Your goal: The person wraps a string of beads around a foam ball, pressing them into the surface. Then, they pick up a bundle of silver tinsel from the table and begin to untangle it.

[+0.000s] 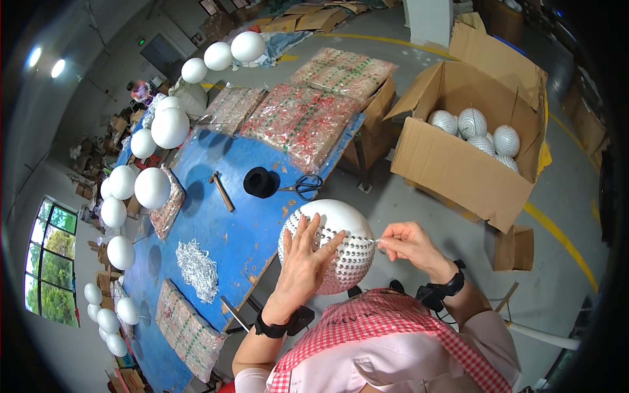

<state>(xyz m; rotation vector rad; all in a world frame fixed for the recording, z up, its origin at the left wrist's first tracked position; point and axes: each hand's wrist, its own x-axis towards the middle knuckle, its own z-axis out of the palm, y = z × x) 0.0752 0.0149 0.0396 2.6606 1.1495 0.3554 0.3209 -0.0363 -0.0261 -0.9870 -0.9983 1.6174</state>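
Observation:
A large white ball (342, 219), ringed with rows of silver beads, is in front of my body above the apron. My left hand (303, 257) grips it from the left, fingers spread over its beaded side and pressed on the surface. At the ball's right edge my right hand (411, 245) is closed in a pinch on the end of a silver bead strand (375, 242), which meets the bead rows. The ball's underside is hidden.
The blue table (223, 167) bears a hammer (223, 192), a black roll (260, 182), scissors (305, 188), a pile of silver strands (196, 270) and wrapped packs (288, 121). White balls (152, 188) stand along the left. A cardboard box (452, 171) holds several beaded balls (472, 122).

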